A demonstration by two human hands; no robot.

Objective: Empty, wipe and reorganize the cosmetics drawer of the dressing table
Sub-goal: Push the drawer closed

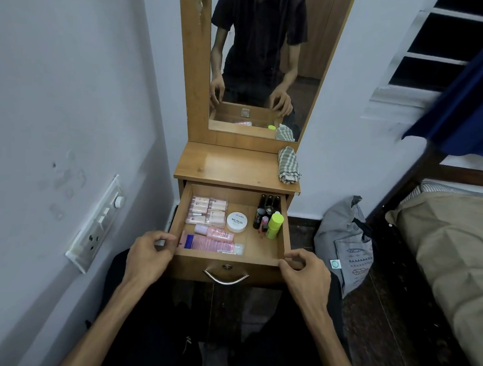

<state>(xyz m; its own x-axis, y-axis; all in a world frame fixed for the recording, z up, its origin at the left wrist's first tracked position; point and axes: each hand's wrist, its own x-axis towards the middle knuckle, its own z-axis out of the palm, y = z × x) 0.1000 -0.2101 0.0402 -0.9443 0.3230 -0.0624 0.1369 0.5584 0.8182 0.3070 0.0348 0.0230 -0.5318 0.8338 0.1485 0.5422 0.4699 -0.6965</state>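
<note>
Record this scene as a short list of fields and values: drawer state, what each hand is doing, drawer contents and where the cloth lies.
drawer: pulled open, still holding cosmetics
left hand: at front left corner of drawer
right hand: at front right corner
left side: sachet packs, two pink tubes
middle: white nail polish jar
right side: dark bottles, green bottle
checked cloth: on tabletop, right side

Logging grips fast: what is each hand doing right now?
Left hand: pinching the drawer's front left corner.
Right hand: pinching its front right corner.
</note>
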